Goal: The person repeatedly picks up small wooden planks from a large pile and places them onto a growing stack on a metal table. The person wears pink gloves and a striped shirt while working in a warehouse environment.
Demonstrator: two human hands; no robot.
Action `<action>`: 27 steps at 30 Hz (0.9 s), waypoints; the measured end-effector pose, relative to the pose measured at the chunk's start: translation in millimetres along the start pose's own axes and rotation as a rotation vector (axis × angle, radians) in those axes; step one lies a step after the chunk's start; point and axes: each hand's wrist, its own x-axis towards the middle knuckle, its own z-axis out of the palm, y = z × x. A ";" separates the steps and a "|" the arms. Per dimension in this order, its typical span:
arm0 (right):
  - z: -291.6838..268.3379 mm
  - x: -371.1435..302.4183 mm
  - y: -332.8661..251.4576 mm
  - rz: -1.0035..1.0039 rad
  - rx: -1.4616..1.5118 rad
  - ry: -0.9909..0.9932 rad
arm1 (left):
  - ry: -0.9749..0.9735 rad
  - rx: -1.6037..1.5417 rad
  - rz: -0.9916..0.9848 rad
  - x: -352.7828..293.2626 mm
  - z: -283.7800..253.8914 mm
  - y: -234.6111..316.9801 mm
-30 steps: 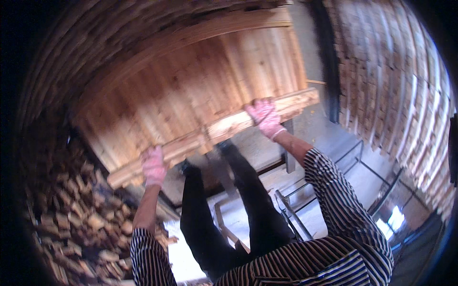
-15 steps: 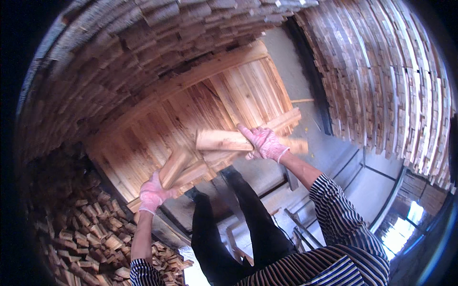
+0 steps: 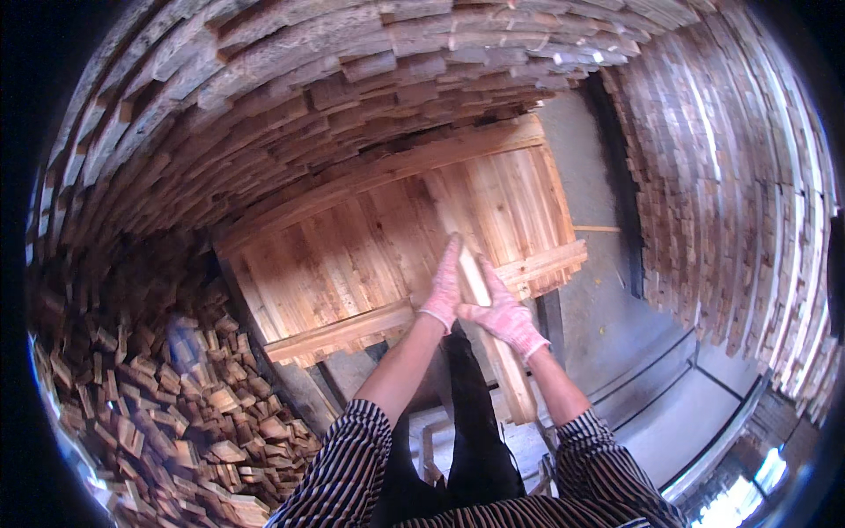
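- Grip state: left hand point(image 3: 446, 286) and right hand point(image 3: 503, 317), both gloved, are clamping a wooden piece point(image 3: 508, 377) between facing palms.
- Wooden piece is slanting across the near edge of the plank panel point(image 3: 334, 255), its lower end sitting near the right forearm point(image 3: 562, 396).
- Edge strip point(image 3: 341, 333) is lying along the panel's near side.
- Wood heap point(image 3: 194, 414) is spreading at left; stacked boards point(image 3: 722, 185) are standing at right.

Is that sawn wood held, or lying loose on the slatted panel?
Held: the sawn wood sits between the left hand and right hand, its near end jutting past the slatted panel.
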 end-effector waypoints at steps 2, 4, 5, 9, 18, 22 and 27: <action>-10.9 -3.0 3.1 -0.018 0.129 -0.005 | -0.118 -0.011 0.043 21.9 -26.6 -12.6; -22.1 20.3 26.9 -0.045 -0.021 0.132 | -0.212 0.221 0.206 15.6 -25.6 -17.9; -35.1 35.4 38.1 -0.050 -0.113 0.232 | -0.100 0.439 0.251 2.5 -14.1 -13.0; -62.5 110.9 54.5 -0.137 -0.634 0.516 | -0.036 0.432 0.294 -46.8 -87.0 -18.6; -46.7 128.3 80.4 0.053 -0.848 0.089 | 0.726 1.279 0.539 -328.8 -322.1 -114.4; -25.6 118.8 51.6 -0.088 -0.779 0.188 | 1.027 0.578 0.342 -427.9 -336.1 -115.1; 97.1 22.3 -48.2 -0.213 -0.655 -0.169 | 1.265 0.118 0.217 -590.3 -261.4 -199.7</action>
